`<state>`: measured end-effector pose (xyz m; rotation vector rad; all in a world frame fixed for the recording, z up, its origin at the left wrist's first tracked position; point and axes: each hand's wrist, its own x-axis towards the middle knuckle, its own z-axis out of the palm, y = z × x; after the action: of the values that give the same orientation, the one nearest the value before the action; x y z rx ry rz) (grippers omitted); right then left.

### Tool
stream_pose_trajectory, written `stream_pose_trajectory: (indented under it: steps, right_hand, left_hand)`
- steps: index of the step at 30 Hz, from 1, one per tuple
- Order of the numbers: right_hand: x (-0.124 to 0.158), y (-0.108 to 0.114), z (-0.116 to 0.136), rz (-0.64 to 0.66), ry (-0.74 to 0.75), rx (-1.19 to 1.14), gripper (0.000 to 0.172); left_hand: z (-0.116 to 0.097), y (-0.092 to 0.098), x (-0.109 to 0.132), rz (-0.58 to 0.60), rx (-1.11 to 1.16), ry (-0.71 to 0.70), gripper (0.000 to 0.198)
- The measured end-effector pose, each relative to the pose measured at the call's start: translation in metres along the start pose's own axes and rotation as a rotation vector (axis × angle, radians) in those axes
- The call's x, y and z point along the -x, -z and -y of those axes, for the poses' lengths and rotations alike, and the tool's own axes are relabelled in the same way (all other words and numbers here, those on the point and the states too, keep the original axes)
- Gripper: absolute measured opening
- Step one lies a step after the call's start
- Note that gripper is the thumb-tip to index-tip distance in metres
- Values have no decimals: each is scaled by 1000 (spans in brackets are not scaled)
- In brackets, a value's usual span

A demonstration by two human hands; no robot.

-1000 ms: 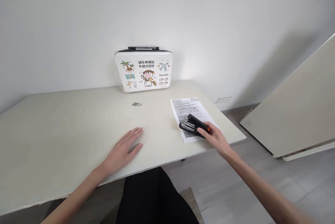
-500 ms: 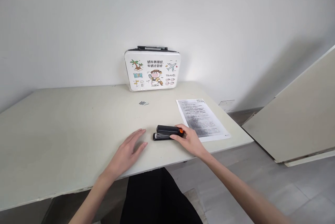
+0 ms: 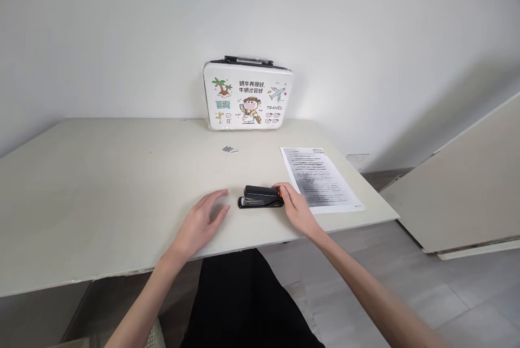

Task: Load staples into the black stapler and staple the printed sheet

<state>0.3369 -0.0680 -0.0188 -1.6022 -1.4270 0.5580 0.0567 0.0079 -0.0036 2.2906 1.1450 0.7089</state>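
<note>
A black stapler (image 3: 260,198) lies on the table, its jaw end facing left and its top arm raised slightly off the base. The fingers of my right hand (image 3: 297,208) are closed around its rear end, over the orange part, which is mostly hidden. My left hand (image 3: 203,223) rests near the table's front edge, just left of the stapler and apart from it. Its thumb and fingers are spread, with nothing between them. Several small strips of staples (image 3: 230,149) lie behind the stapler. To the right is a printed sheet of paper (image 3: 325,180), close to my right hand.
A white case (image 3: 248,96) with cartoon prints and a black handle stands against the wall at the back of the pale table (image 3: 122,196). A pale slanted panel (image 3: 459,185) stands on the floor to the right, beyond the table's edge.
My right thumb has shifted from the stapler's side back to its rear end, so more of the stapler's side shows. My left hand stays open beside it. The camera view has shifted slightly.
</note>
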Motion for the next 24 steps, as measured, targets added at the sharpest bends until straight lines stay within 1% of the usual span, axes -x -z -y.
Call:
stream_pose_trajectory:
  steps: [2,5,7,14,18,20,21,23,24]
  right_hand:
    - [-1,-1,-2,-5,27,43,47]
    - [-1,-2,-4,-6,47,52,48]
    - [-2,-2,-4,-10,51,43,48]
    - [-3,2,-1,19,58,5,50]
    - [-2,1,-3,85,113,23,37]
    - [1,-1,-3,59,151,47,34]
    - [3,-1,-3,32,181,51,30]
    - [8,0,1,-34,278,44,20]
    - [11,1,4,-71,346,39,19]
  left_hand:
    - [-2,2,2,-94,15,25,41]
    - [-4,4,4,-287,42,74,36]
    - [-4,5,4,-350,88,117,33]
    - [-4,10,-1,-298,211,221,36]
    - [-6,11,0,-278,353,254,35]
    - [-11,8,2,-268,467,295,35]
    - [-15,5,2,-277,545,327,34]
    - [-27,-1,1,-320,772,401,31]
    - [-34,-5,-1,-342,921,444,29]
